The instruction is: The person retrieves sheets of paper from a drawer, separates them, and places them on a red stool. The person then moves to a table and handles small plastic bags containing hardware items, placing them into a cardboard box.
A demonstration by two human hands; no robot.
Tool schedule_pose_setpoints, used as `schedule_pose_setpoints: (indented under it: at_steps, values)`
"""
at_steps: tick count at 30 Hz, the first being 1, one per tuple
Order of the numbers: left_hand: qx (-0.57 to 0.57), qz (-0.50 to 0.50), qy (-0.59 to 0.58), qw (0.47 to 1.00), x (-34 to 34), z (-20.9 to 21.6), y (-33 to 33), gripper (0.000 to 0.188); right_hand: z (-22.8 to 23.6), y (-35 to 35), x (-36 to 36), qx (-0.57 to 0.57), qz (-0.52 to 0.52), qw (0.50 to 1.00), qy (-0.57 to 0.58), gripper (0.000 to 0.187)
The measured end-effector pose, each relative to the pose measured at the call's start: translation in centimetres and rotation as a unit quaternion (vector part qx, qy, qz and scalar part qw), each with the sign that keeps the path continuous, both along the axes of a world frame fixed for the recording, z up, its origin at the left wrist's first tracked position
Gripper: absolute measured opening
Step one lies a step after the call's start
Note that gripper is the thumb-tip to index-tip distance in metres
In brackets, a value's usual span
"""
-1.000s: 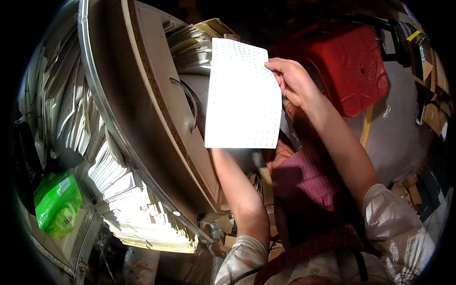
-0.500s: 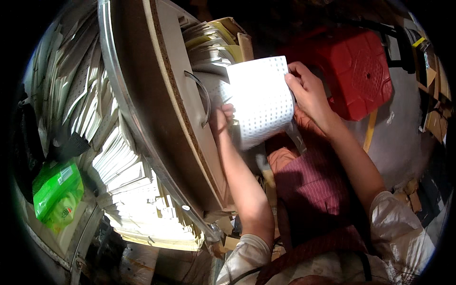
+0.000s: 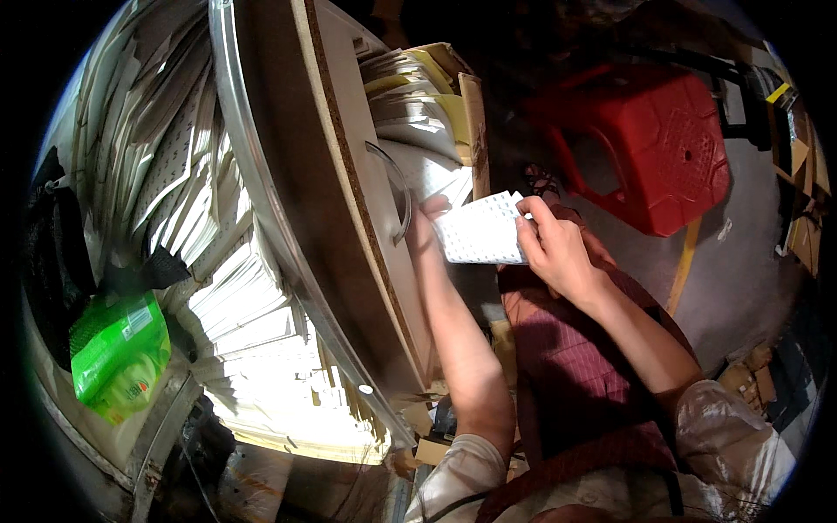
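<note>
A white sheet printed with rows of small dark marks is folded over in front of me, brightly lit. My right hand pinches its right edge between thumb and curled fingers. At the sheet's left corner is my left hand, its fingers closed there and partly in shadow. That hand is right beside the curved metal handle of a pale board front. Just beyond the hands, a cardboard box holds a stack of white and yellowish sheets.
Left of the board, a metal-edged table carries heaped papers. A green plastic pouch lies at the far left. A red plastic stool stands on the grey floor to the right, near a yellow floor strip.
The sheet has gone from spread open to folded smaller and lower. My right hand has moved down and slightly left with it; my left hand stays by the handle. The view has shifted slightly.
</note>
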State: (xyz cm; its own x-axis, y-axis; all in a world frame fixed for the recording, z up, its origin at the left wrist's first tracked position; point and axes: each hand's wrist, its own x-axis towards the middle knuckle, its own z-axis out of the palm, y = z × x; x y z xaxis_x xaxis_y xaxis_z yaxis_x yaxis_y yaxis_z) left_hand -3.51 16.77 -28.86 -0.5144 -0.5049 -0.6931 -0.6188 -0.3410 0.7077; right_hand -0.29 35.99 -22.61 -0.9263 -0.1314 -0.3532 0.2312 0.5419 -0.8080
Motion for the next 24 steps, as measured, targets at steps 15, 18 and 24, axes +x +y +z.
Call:
schedule_pose_setpoints:
  at_steps: [15, 18, 24]
  values:
    - [-0.250, -0.037, 0.157, 0.955, 3.5, -9.2, -1.4, 0.010, -2.1, -3.6, -8.9, 0.027, 0.139, 0.958, 0.249, 0.033]
    - [-0.133, 0.045, 0.202, 0.969, 2.8, -9.2, -1.2, 0.006, -3.9, -6.4, -12.1, 0.048, 0.279, 0.900, 0.333, 0.042]
    - [-0.084, 0.084, 0.210, 0.971, 2.7, -8.7, -1.9, 0.016, -6.4, -9.0, -12.4, 0.113, 0.359, 0.856, 0.355, 0.026]
